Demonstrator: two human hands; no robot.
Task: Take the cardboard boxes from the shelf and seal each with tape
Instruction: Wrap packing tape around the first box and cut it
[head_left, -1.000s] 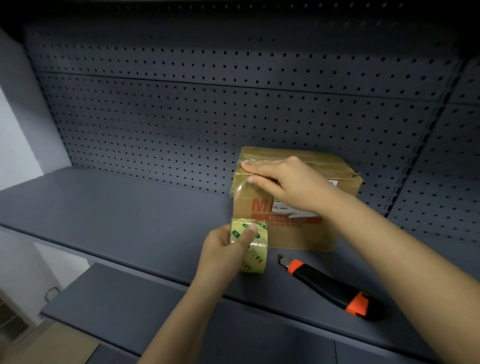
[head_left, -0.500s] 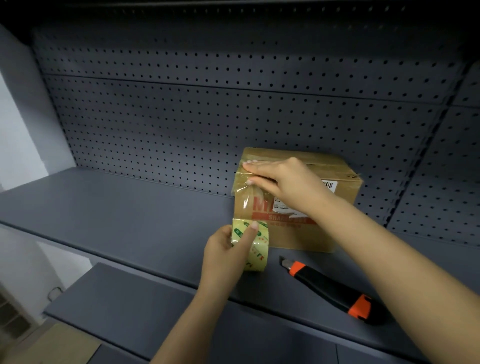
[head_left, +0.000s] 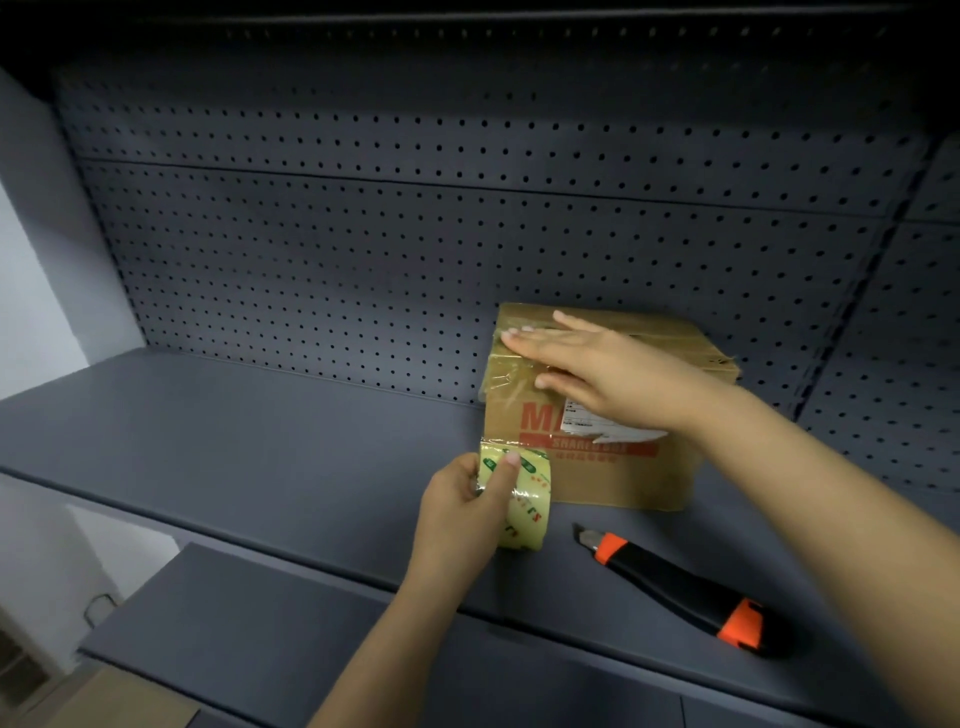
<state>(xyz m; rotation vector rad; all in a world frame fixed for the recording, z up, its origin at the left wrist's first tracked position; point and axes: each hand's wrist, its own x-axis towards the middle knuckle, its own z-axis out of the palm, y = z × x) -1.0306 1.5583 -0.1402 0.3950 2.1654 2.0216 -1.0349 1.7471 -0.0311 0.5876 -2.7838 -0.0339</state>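
Taping is the step in hand. 1 cardboard box (head_left: 613, 467) stands on the shelf (head_left: 260, 441), and clear tape (head_left: 506, 384) runs from its top down its front to the tape roll (head_left: 524, 499). The left hand (head_left: 462, 499) has its grip closed around the roll, low against the box front. The right hand (head_left: 597, 358) lies flat, not curled, pressing tape on the box top. Next the strip probably needs cutting; the cutter knife (head_left: 675, 582) lies just before the box.

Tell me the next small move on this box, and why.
Probably slide the right hand down over the box edge to press the tape strip flat: it runs wrinkled from the top to the tape roll in the left hand. Cutting with the knife on the shelf comes after.
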